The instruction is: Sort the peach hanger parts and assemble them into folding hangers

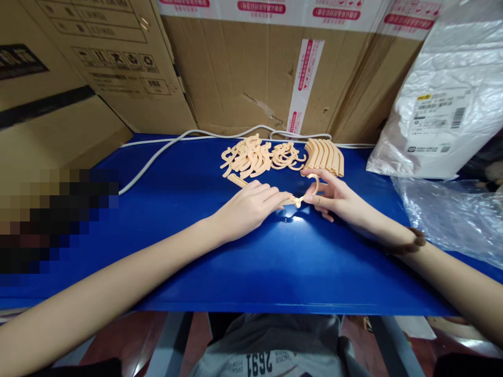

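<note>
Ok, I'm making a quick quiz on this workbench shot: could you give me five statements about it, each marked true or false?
1. The right hand holds a curved hook. True.
2. The brown band is on the left wrist. False: the band is on the right wrist.
3. A pale cable runs behind the loose pile. True.
4. The table is white. False: it is blue.
5. The neat stack lies left of the loose pile. False: it lies to the right, as the wearer sees it.
</note>
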{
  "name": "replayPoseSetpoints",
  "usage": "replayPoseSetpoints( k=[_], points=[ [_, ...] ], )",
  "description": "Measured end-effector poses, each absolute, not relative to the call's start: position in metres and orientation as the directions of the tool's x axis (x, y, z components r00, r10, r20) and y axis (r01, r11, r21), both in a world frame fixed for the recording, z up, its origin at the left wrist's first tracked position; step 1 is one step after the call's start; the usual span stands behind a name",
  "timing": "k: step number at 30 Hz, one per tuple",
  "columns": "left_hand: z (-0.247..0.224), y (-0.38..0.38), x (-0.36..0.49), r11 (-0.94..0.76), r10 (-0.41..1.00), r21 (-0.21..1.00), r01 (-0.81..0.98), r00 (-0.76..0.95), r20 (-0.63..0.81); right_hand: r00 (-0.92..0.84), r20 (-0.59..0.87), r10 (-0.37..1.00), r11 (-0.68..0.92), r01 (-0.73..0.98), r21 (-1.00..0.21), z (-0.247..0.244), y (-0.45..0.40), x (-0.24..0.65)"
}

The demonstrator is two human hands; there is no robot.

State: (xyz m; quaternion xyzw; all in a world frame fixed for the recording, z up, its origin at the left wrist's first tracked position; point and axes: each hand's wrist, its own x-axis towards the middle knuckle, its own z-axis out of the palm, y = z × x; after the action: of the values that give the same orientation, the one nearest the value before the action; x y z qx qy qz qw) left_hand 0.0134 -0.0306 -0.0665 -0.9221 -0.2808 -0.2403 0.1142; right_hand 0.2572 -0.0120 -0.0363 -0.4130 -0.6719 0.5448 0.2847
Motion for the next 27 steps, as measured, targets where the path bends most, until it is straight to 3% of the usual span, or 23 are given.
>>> replayPoseSetpoints(
  k=[27],
  points=[
    [-0.0663, -0.0288, 0.0108, -0.862, 0.422, -0.029, 0.505, 0.749, 0.510, -0.509, -0.080, 0.857, 0.067, 0.264, -0.962, -0.0391, -0.0104, 0.2597]
  ],
)
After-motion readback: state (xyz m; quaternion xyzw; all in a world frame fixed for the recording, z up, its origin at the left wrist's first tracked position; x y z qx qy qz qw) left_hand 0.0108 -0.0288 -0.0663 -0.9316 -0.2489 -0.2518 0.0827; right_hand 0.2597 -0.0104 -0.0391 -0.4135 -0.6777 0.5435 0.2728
